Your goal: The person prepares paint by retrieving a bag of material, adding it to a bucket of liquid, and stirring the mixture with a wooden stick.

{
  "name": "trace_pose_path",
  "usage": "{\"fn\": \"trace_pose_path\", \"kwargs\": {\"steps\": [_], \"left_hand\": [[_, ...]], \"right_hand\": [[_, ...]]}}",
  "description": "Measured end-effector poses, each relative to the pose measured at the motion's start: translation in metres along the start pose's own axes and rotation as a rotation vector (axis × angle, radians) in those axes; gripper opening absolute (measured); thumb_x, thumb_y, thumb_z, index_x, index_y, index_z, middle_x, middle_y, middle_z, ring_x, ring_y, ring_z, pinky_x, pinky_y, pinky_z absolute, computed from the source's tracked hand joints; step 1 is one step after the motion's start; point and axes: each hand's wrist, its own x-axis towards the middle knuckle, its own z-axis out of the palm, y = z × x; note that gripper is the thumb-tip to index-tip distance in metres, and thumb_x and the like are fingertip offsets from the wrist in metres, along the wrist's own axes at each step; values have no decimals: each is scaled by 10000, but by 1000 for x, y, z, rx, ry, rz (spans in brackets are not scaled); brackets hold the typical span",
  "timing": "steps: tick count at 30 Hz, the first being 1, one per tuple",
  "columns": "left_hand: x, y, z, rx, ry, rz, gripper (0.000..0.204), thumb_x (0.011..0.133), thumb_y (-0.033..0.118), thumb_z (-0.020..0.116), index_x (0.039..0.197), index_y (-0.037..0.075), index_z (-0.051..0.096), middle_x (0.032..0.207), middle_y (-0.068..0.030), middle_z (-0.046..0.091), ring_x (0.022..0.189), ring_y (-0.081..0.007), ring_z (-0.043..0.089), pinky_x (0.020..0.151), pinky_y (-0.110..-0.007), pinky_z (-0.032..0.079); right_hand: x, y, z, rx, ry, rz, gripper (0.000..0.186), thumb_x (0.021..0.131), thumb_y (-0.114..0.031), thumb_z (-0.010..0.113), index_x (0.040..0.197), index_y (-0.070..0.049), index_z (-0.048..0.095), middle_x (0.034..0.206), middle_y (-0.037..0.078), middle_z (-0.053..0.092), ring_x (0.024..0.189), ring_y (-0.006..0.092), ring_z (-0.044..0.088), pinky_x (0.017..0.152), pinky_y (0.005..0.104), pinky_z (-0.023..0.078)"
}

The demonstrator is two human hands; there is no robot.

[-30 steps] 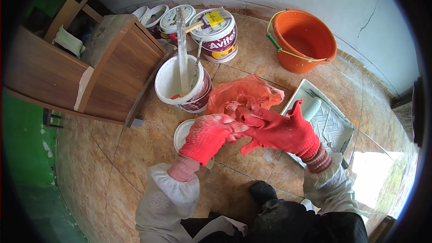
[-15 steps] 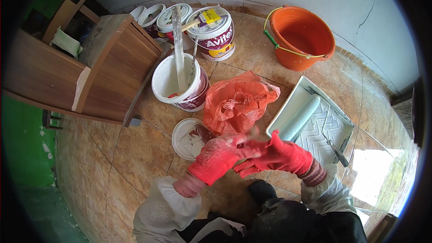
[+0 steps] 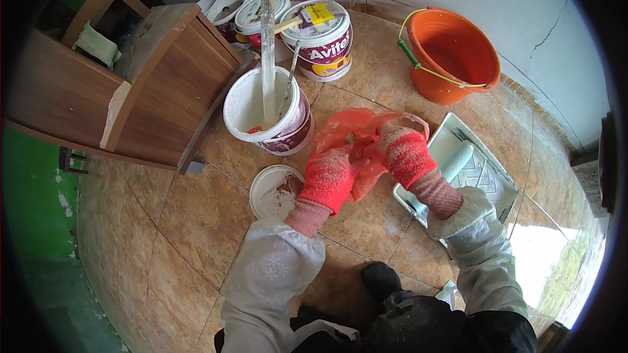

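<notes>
White lettering [image 3: 330, 50] on a lidded purple bucket [image 3: 341, 34], tiny print [image 3: 319, 12] on the yellow paintbrush label [image 3: 314, 16]

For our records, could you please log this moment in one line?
left hand: on red plastic bag | right hand: on same bag | nearby: roller tray, orange bucket

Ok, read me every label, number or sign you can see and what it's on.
Lidded white-and-purple plastic bucket: large white lettering, which I won't copy out.
Yellow label on the wooden-handled paintbrush: too small to read.
Open white-and-purple plastic bucket: any print unreadable.
</notes>
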Motion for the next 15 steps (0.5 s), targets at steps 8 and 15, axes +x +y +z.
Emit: {"fn": "trace_pose_path", "kwargs": {"steps": [8,15], "left_hand": [[17,-16,21,99,76,212,398,923,388,510,1165,80,580,902,-137,659,885,-287,645,760,-390,506],[61,-18,2,-643,-158,-223,240,902,287,551,955,85,670,860,-76,651,794,-156,620,705,-320,491]], "right_hand": [[24,37,75,194,184,8,186,849,-149,535,979,-57,632,862,176,652,848,333,641,732,404,497],[21,32,64,395,322,-219,194,822,-116,562,994,-64,633,900,178,651,899,349,629,775,386,493]]}}
